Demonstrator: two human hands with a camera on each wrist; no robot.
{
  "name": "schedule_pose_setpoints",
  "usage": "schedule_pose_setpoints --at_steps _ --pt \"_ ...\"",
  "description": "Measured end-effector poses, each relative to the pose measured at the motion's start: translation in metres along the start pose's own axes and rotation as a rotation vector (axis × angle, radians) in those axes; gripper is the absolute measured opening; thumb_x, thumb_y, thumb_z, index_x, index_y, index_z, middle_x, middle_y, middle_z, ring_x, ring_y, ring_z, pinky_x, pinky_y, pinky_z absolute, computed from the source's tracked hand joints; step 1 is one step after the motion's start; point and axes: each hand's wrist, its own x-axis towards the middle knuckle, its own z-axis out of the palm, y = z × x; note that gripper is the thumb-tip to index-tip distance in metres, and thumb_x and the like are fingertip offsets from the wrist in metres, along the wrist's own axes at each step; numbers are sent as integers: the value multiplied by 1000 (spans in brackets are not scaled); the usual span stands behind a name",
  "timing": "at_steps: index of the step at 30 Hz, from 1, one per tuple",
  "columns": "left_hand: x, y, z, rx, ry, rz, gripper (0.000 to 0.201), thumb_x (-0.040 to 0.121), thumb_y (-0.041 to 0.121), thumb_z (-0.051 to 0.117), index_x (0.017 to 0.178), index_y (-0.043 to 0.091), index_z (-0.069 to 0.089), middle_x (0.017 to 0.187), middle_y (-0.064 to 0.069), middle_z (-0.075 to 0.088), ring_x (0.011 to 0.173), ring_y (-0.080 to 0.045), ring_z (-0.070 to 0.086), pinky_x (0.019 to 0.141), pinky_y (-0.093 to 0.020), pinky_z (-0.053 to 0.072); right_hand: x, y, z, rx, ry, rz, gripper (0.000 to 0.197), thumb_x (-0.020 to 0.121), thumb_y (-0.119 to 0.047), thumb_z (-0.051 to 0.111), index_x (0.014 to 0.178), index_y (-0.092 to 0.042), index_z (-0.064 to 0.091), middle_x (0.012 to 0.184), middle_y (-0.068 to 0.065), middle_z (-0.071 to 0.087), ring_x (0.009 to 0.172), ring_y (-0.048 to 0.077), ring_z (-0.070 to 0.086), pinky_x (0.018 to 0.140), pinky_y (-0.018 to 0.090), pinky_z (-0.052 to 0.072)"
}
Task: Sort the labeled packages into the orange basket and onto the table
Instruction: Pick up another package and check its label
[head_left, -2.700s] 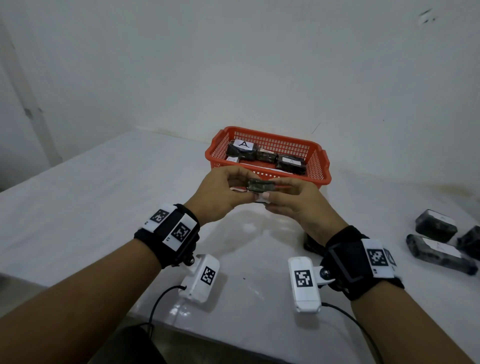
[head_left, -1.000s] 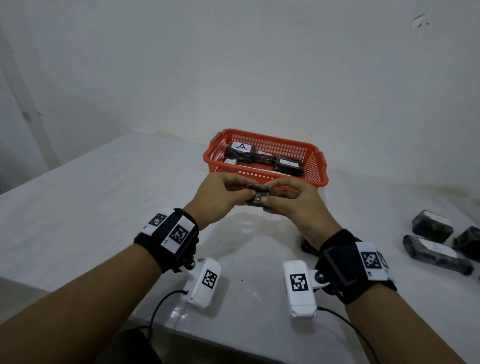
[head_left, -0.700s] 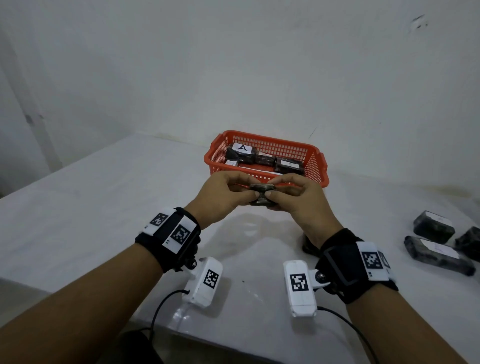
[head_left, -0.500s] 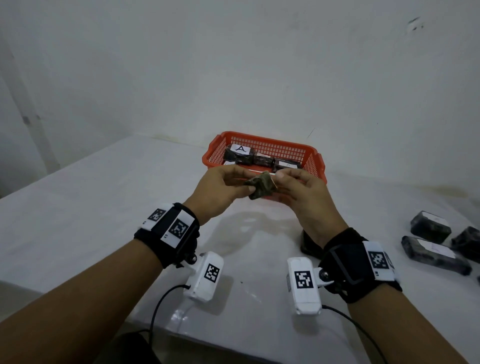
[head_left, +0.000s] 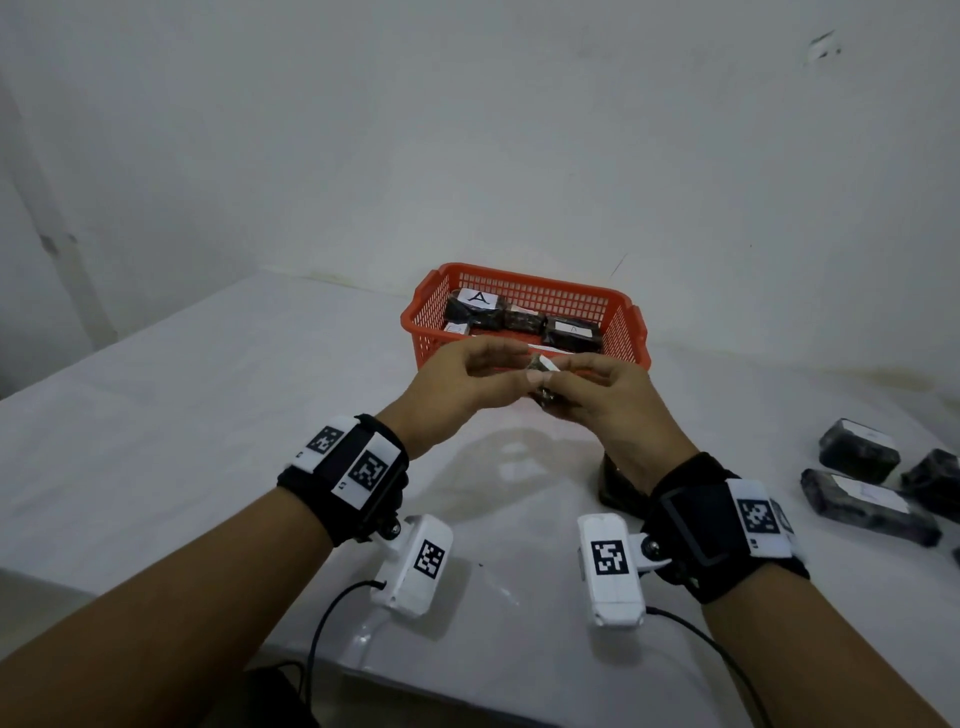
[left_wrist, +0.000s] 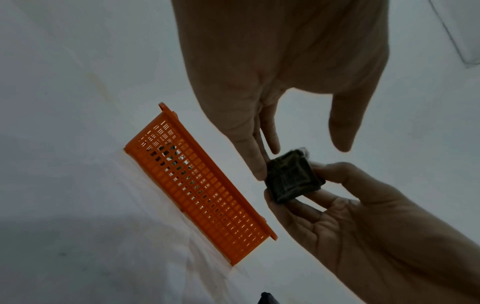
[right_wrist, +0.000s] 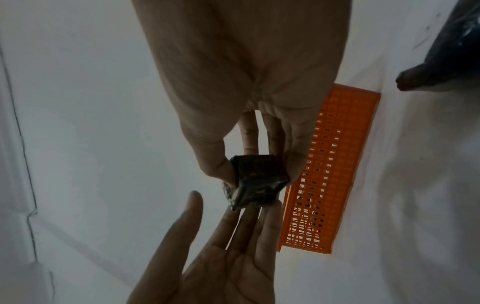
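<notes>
A small dark wrapped package (head_left: 544, 370), with a white label edge showing on top, is held in the air just in front of the orange basket (head_left: 519, 274). My right hand (head_left: 565, 383) pinches the package (right_wrist: 257, 181) between thumb and fingers. My left hand (head_left: 517, 373) lies open, and its straight fingertips (left_wrist: 261, 167) touch the side of the package (left_wrist: 291, 176) while the thumb stands apart. Inside the basket lie several dark packages, one (head_left: 475, 307) labelled A and another (head_left: 574, 332) also with a white label.
On the white table (head_left: 208, 415) at the right lie three more dark packages (head_left: 857, 453) (head_left: 867, 506) (head_left: 935, 480). Another dark package (head_left: 615, 488) lies on the table under my right wrist. A white wall rises close behind the basket.
The package was gripped flat by both hands and has been turned on end. My left hand has loosened to straight fingers and the right hand now holds it. Both hands rose slightly towards the basket.
</notes>
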Motion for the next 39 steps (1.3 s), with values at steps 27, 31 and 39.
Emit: schedule_pose_setpoints --at_steps 27,31,39 --pt "-4 -4 -3 21 28 11 33 90 7 76 123 6 72 114 -5 78 104 -16 76 88 -24 60 -6 0 -4 -103 -51 -97 27 92 -6 75 119 -5 75 113 8 80 106 21 77 97 37 61" --pt "-4 -7 -2 50 24 20 42 83 6 83 123 9 71 115 -3 78 105 -14 75 94 -27 60 -7 1 -6 -119 -27 -112 34 88 -6 80 121 -9 73 112 6 80 105 17 76 94 33 63" --pt "-2 -4 2 57 9 57 54 77 0 87 126 12 66 122 -2 74 113 -13 72 97 -30 59 -4 1 0 88 11 19 23 94 -3 73 117 -2 71 110 18 79 100 34 78 83 42 66"
